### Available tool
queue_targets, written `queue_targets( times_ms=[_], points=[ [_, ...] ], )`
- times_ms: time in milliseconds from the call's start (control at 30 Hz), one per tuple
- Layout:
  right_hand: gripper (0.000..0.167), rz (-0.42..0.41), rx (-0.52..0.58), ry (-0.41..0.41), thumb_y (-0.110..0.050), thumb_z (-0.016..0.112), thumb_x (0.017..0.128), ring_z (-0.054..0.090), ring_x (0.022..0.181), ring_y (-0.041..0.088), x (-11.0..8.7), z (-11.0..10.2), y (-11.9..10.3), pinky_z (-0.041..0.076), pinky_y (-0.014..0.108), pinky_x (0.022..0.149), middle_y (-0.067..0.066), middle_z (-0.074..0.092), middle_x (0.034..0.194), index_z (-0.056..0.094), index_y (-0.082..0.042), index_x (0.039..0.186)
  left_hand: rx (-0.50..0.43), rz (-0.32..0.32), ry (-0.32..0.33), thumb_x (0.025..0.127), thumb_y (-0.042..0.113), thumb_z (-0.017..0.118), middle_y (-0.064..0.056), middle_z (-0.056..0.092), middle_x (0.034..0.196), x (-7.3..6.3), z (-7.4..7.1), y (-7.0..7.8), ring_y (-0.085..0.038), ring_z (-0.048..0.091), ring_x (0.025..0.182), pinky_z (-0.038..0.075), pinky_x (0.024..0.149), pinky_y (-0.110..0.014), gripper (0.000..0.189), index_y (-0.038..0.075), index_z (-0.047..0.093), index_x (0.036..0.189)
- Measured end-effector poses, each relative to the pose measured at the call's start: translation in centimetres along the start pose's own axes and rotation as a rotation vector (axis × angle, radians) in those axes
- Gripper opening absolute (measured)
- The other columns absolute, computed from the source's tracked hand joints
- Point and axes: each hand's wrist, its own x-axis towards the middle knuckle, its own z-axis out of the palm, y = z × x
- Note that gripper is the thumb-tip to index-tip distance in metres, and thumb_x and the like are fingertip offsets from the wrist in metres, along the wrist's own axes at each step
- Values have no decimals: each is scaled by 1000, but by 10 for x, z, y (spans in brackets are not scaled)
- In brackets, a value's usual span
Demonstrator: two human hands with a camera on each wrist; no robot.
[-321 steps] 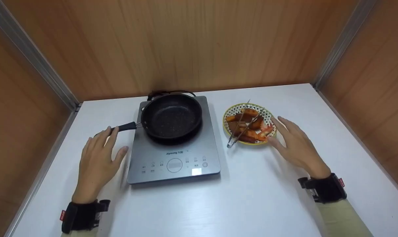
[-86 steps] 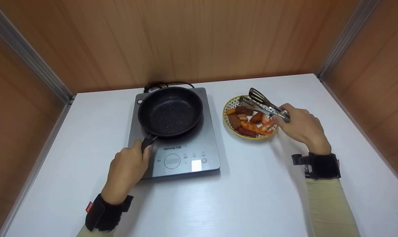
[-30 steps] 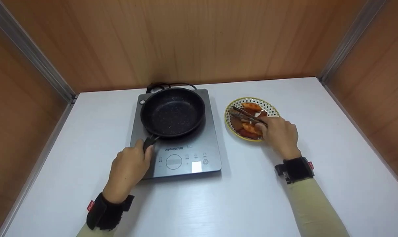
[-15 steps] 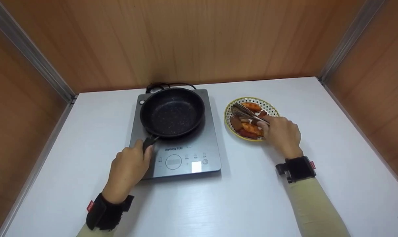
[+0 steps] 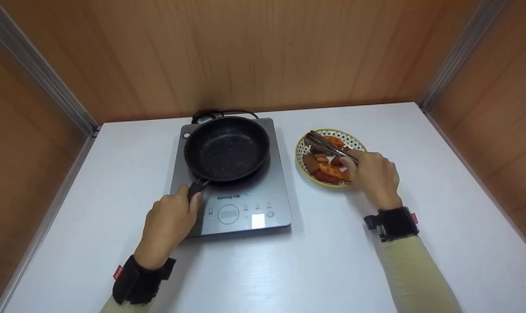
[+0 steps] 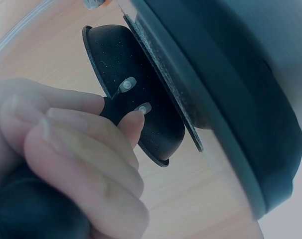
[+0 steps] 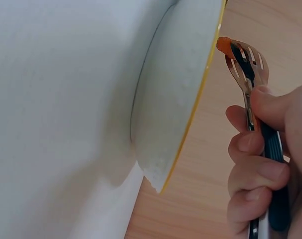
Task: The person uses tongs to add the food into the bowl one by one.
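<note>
My left hand [image 5: 169, 219] grips the black handle [image 5: 196, 188] of a dark frying pan [image 5: 228, 150], its thumb along the handle. The pan sits on a grey induction cooktop [image 5: 254, 204]. In the left wrist view, fingers [image 6: 91, 164] curl round the handle near its two rivets. My right hand [image 5: 376, 176] holds slotted metal tongs [image 5: 323, 143] over a yellow-rimmed dotted plate [image 5: 300, 168]. The tongs' heads stand close together, and an orange food piece [image 7: 224, 46] shows at their tips in the right wrist view. Brown slabs [image 5: 311, 163] and an orange piece [image 5: 331, 170] lie on the plate.
The white table [image 5: 263, 269] carries the cooktop at left of centre and the plate to its right. A black cord [image 5: 239, 111] runs behind the cooktop. Wooden panels [image 5: 263, 56] enclose the back and both sides.
The tongs first lay on the plate; my right hand picked them up and lowered them spread. Their heads have since come together and risen slightly. The pan handle turned toward me, gripped by my left hand.
</note>
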Motion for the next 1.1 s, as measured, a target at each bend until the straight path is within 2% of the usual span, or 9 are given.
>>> queue_targets(
  times_ms=[200,333,433,533,633,800,967,1100],
  points=[
    [39,-25,11,45,-41,66,106,67,82,36,-1,-9,-12,45,46,57,19,76,112,75,-14,132,-6,21,11,110,27,57,-11,54,64,3,2,-1,-25,52,56,39,46,-37,31,0,58,96],
    [38,-77,31,102,-38,70,104,58,65,30,0,-15,-29,36,39,48,17,75,91,76,-12,130,-2,21,16,110,27,58,-12,55,65,2,1,-2,-26,52,56,40,46,-38,31,-1,59,97],
    [37,-136,48,146,-37,72,103,45,55,25,2,-18,-45,28,35,45,12,66,73,77,-13,130,-7,9,12,110,28,58,-13,56,66,1,2,-2,-26,53,57,40,47,-38,31,0,59,97],
    [30,-214,40,195,-38,73,102,48,54,25,7,-20,-62,29,36,43,8,68,74,80,-18,123,-3,11,16,110,26,58,-13,56,64,-1,2,-2,-26,53,55,39,45,-37,30,-1,59,97],
    [21,-294,12,227,-36,74,101,54,57,25,13,-20,-81,35,39,43,5,73,81,82,-19,111,5,17,24,110,25,58,-12,55,62,-2,2,-3,-25,52,54,38,44,-36,30,-2,60,97],
    [19,-395,-64,234,-37,72,101,57,56,26,26,-14,-108,42,46,44,2,67,72,77,-19,99,-1,13,27,110,25,58,-13,55,63,0,2,-1,-26,52,55,39,45,-38,30,-1,59,96],
    [19,-419,-125,231,-37,72,101,61,55,30,37,-1,-127,41,48,43,4,66,71,74,-20,93,11,13,27,109,26,58,-17,59,67,4,6,1,-29,56,56,42,46,-41,31,-3,60,100],
    [18,-439,-187,229,-37,73,100,63,55,34,47,8,-142,43,49,44,5,67,73,76,-20,94,14,13,33,109,26,58,-19,60,67,7,8,2,-30,58,56,43,46,-42,31,-3,60,100]
  ],
)
